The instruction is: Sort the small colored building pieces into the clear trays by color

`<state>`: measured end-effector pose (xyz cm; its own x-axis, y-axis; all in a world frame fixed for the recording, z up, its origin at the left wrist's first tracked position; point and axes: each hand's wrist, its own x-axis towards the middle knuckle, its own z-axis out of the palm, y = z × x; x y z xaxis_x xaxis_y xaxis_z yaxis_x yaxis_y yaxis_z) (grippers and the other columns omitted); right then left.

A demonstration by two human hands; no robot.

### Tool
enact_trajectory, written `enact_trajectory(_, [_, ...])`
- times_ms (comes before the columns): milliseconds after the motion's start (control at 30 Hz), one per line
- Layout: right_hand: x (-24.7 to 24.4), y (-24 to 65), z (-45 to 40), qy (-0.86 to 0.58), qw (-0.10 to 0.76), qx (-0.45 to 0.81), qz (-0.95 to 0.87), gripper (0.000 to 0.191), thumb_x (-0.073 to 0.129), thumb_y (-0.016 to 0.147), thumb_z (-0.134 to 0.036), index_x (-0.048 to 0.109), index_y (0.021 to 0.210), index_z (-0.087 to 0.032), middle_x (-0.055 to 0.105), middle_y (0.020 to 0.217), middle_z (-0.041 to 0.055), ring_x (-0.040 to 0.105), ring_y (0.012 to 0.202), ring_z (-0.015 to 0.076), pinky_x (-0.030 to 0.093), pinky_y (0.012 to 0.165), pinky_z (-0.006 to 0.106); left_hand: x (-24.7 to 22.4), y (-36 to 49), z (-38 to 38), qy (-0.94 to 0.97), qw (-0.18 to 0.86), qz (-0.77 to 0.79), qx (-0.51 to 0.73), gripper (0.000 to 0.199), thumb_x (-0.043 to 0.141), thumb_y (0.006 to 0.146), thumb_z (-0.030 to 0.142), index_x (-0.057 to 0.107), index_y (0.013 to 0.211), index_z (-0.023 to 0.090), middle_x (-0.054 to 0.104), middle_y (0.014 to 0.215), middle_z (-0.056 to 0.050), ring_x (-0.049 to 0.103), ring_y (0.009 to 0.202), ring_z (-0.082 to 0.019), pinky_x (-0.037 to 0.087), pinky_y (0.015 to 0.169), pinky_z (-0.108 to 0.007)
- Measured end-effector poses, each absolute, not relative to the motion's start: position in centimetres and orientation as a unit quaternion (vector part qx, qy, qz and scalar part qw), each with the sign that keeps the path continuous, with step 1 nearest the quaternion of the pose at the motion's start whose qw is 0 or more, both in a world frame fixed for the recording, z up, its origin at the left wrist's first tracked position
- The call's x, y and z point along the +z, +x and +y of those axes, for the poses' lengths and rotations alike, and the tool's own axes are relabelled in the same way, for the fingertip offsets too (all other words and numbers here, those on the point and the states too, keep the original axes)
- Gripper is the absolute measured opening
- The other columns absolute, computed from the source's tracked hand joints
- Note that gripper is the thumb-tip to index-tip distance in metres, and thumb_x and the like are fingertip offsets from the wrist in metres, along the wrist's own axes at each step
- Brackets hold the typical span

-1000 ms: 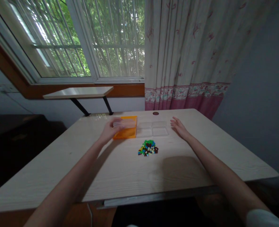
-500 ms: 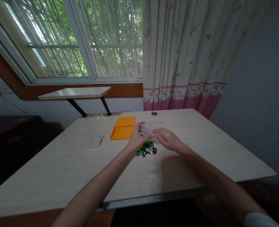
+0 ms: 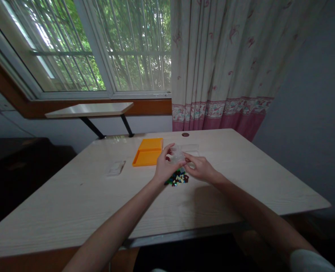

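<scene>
Left hand (image 3: 163, 167) has its fingers clamped on clear box (image 3: 176, 154) above table (image 3: 85, 207); right hand (image 3: 200, 169) at its edge, can't tell if gripping. Pieces (image 3: 180, 179) loose, unboxed, 6 o'clock of it; orange case (image 3: 147, 157) open, 9 o'clock.

Worn items, as observed: on the right arm, a light grey or off-white sleeve (image 3: 309, 260), plain on its visible part, ending in a smooth, slightly curved hem. Over the lap, beyond the near edge of the desk (image 3: 56, 211), black or very dark clothing (image 3: 184, 255); its weave and seams are lost in shadow. The left hand (image 3: 164, 166), right hand (image 3: 200, 168) and both slender forearms (image 3: 241, 200) are bare.
</scene>
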<state>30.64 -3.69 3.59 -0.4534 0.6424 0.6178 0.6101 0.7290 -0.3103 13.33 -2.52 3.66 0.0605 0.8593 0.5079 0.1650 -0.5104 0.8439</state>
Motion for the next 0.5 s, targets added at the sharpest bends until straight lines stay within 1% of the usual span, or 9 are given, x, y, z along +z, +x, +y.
enact_trajectory(133, [3.5,30.6,-3.4,-0.367,0.332,-0.013,-0.869,0.044,0.044,0.082,-0.028,0.045,0.126,-0.021,0.068,0.084,0.0042,0.063,0.064,0.015,0.05,0.06,0.025,4.0,13.1,-2.4,0.664,0.304,0.391,0.56,0.071,0.076,0.052,0.027,0.049,0.118,0.025,0.055,0.104,-0.004,0.05,0.089,-0.019,0.037,0.068,-0.026])
enact_trajectory(200, [3.4,30.5,-3.2,-0.365,0.329,-0.014,-0.871,0.043,0.044,0.083,-0.028,0.047,0.124,-0.019,0.068,0.077,0.0039,0.061,0.06,0.014,0.049,0.058,0.024,4.1,13.0,-2.3,0.675,0.302,0.388,0.55,0.072,0.076,0.052,0.026,0.049,0.118,0.025,0.056,0.105,-0.004,0.05,0.09,-0.019,0.037,0.07,-0.027])
enact_trajectory(300, [3.3,30.4,-3.0,-0.361,0.343,0.009,-0.867,0.042,0.044,0.082,-0.029,0.049,0.123,-0.018,0.067,0.072,0.004,0.059,0.057,0.0133,0.048,0.058,0.023,4.3,12.7,-2.1,0.687,0.297,0.378,0.545,0.074,0.076,0.052,0.026,0.048,0.12,0.026,0.056,0.107,-0.004,0.051,0.092,-0.019,0.038,0.072,-0.027])
enact_trajectory(400, [3.4,30.9,-2.8,-0.382,0.364,0.035,-0.849,0.04,0.044,0.083,-0.03,0.051,0.121,-0.019,0.067,0.073,0.0042,0.06,0.058,0.0137,0.049,0.06,0.025,4.7,12.1,-2.1,0.687,0.316,0.363,0.545,0.075,0.077,0.053,0.026,0.047,0.121,0.025,0.055,0.109,-0.005,0.051,0.095,-0.02,0.039,0.075,-0.028])
enact_trajectory(500, [3.7,31.6,-2.6,-0.41,0.394,0.082,-0.819,0.038,0.044,0.084,-0.031,0.05,0.12,-0.024,0.068,0.084,0.0042,0.063,0.068,0.0158,0.05,0.068,0.029,5.2,11.4,-1.9,0.681,0.402,0.321,0.521,0.075,0.077,0.053,0.026,0.047,0.122,0.023,0.057,0.108,-0.007,0.052,0.097,-0.02,0.039,0.079,-0.03])
